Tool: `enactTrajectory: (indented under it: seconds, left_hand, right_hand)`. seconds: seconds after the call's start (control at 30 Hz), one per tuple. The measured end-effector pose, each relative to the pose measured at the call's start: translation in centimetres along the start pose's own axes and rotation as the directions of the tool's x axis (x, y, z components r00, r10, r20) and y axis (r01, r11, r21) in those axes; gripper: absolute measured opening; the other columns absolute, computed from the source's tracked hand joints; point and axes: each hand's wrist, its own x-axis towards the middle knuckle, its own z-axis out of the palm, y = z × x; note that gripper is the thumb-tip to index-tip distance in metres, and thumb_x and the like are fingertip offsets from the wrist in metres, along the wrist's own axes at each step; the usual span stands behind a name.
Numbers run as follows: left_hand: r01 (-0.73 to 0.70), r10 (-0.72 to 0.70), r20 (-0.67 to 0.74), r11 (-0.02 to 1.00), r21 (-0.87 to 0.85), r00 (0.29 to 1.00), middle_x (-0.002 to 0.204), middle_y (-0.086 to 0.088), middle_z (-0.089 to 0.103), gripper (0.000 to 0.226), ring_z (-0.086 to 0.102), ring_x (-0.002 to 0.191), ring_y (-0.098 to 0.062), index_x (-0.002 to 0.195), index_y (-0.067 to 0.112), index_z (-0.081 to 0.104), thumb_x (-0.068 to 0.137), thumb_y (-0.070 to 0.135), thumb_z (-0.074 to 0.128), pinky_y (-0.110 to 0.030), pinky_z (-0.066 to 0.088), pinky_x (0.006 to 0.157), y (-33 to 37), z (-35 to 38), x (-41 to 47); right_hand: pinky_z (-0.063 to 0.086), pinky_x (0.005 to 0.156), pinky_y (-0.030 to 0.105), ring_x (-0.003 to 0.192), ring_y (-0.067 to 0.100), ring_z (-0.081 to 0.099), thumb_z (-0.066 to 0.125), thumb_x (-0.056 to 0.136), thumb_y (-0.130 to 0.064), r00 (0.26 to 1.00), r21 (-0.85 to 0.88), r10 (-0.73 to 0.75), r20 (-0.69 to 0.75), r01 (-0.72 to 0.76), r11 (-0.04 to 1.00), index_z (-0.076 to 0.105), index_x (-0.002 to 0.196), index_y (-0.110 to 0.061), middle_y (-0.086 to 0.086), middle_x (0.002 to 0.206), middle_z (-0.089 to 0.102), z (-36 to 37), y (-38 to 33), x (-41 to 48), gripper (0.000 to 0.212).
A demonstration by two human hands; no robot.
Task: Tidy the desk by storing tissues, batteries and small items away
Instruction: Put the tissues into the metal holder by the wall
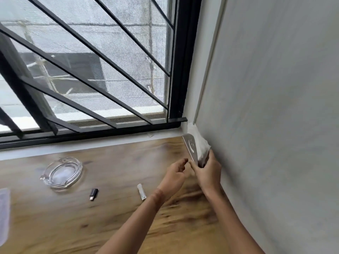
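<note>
Right hand (208, 171): fingers curled round the lower end of the tissue holder, thumb on its front plate, close against the wall (275, 107)
Left hand (174, 174): just beside the holder's near edge, fingers loosely bent, holding nothing
Tissue holder (191, 148): metal, tilted, smiley cut-out in the plate, at the far right corner of the desk
Tissues (200, 143): white, packed behind the plate, sticking out above it, touching the wall
Glass ashtray (62, 173): on the desk, well left of both hands
Black adapter (93, 193): flat on the desk, near the ashtray
White stick (141, 191): flat, between adapter and left forearm; too blurred to identify
Desk (110, 226): wood-grain, below a barred window (91, 61)
</note>
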Motion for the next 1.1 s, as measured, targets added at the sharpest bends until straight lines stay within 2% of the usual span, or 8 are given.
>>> enactTrajectory:
  seconds: [0.17, 0.27, 0.4, 0.57, 0.7, 0.8, 1.0, 1.1]
  left_hand:
    - [0.039, -0.029, -0.092, 0.994, 0.100, 0.995, 0.125, 0.008, 0.050, 0.057, 0.047, 0.124, -0.010, 0.134, 0.010, 0.044, 0.085, -0.015, 0.027, -0.015, 0.035, 0.099, -0.3, -2.8, -4.0]
    - [-0.003, 0.020, -0.139, 0.993, 0.122, 0.990, 0.126, 0.006, 0.051, 0.055, 0.049, 0.120, -0.011, 0.132, 0.010, 0.047, 0.086, -0.014, 0.029, -0.021, 0.038, 0.098, 0.0, -4.9, -7.0]
    - [-0.051, 0.068, -0.204, 0.995, 0.089, 0.977, 0.125, 0.004, 0.053, 0.053, 0.051, 0.111, -0.009, 0.128, 0.010, 0.050, 0.086, -0.016, 0.031, -0.019, 0.044, 0.092, -0.3, -8.0, -11.9]
    - [-0.079, 0.094, -0.280, 0.995, 0.062, 0.955, 0.113, 0.007, 0.058, 0.056, 0.057, 0.103, -0.011, 0.112, 0.027, 0.053, 0.084, -0.018, 0.034, -0.020, 0.042, 0.095, -2.1, -12.0, -18.9]
    - [-0.064, 0.074, -0.314, 0.997, 0.040, 0.946, 0.114, 0.002, 0.059, 0.055, 0.058, 0.103, -0.012, 0.115, 0.018, 0.055, 0.082, -0.020, 0.033, -0.012, 0.044, 0.089, -3.6, -14.7, -24.7]
    - [-0.020, 0.023, -0.319, 1.000, 0.014, 0.947, 0.117, 0.001, 0.060, 0.048, 0.058, 0.105, -0.013, 0.121, 0.010, 0.056, 0.086, -0.015, 0.035, -0.013, 0.043, 0.088, -4.7, -15.7, -29.1]
    - [0.005, -0.044, -0.318, 0.993, -0.121, 0.947, 0.107, 0.002, 0.065, 0.044, 0.061, 0.102, -0.010, 0.109, 0.015, 0.060, 0.086, -0.015, 0.037, -0.014, 0.048, 0.085, -7.1, -16.2, -37.5]
    - [0.016, -0.092, -0.344, 0.976, -0.218, 0.935, 0.096, -0.002, 0.068, 0.039, 0.064, 0.090, -0.012, 0.105, 0.008, 0.062, 0.085, -0.016, 0.039, -0.018, 0.050, 0.078, -8.5, -16.0, -40.9]
  right_hand:
    - [0.034, 0.102, 0.026, 0.124, 0.027, 0.047, 0.077, 0.072, -0.020, 0.988, 0.057, -0.109, -0.107, 0.115, 0.992, 0.035, 0.137, -0.002, 0.017, 0.135, 0.049, -0.9, -3.2, -3.6, 0.080]
    - [0.037, 0.105, 0.039, 0.126, 0.032, 0.045, 0.077, 0.072, -0.017, 0.974, 0.057, -0.177, -0.138, 0.187, 0.981, 0.038, 0.132, 0.000, 0.020, 0.136, 0.045, -1.1, -4.7, -6.1, 0.074]
    - [0.028, 0.096, 0.011, 0.123, 0.029, 0.046, 0.074, 0.076, -0.016, 0.962, 0.074, -0.240, -0.133, 0.251, 0.965, 0.042, 0.128, 0.001, 0.019, 0.134, 0.047, -1.0, -7.4, -10.4, 0.064]
    - [0.030, 0.104, 0.021, 0.129, 0.022, 0.039, 0.070, 0.081, -0.019, 0.958, 0.136, -0.281, -0.048, 0.285, 0.949, 0.042, 0.129, -0.005, 0.013, 0.140, 0.042, 0.5, -10.1, -17.0, 0.057]
    - [0.021, 0.093, -0.004, 0.119, 0.016, 0.044, 0.071, 0.078, -0.010, 0.951, 0.172, -0.309, -0.009, 0.306, 0.937, 0.046, 0.123, -0.002, 0.014, 0.130, 0.050, 1.9, -11.8, -23.2, 0.052]
    - [0.023, 0.097, 0.003, 0.117, 0.010, 0.043, 0.071, 0.077, -0.008, 0.938, 0.158, -0.345, 0.035, 0.336, 0.929, 0.047, 0.123, -0.003, 0.011, 0.127, 0.053, 2.9, -12.1, -27.4, 0.052]
    - [0.025, 0.087, -0.004, 0.107, 0.004, 0.046, 0.067, 0.081, -0.012, 0.962, 0.189, -0.242, 0.124, 0.216, 0.958, 0.053, 0.117, -0.008, -0.008, 0.112, 0.050, 3.4, -12.0, -36.7, 0.039]
    - [0.043, 0.085, 0.007, 0.096, 0.006, 0.059, 0.066, 0.082, -0.015, 0.983, 0.343, -0.058, 0.174, -0.005, 0.939, 0.060, 0.104, -0.016, -0.005, 0.104, 0.063, 3.3, -11.4, -40.9, 0.022]
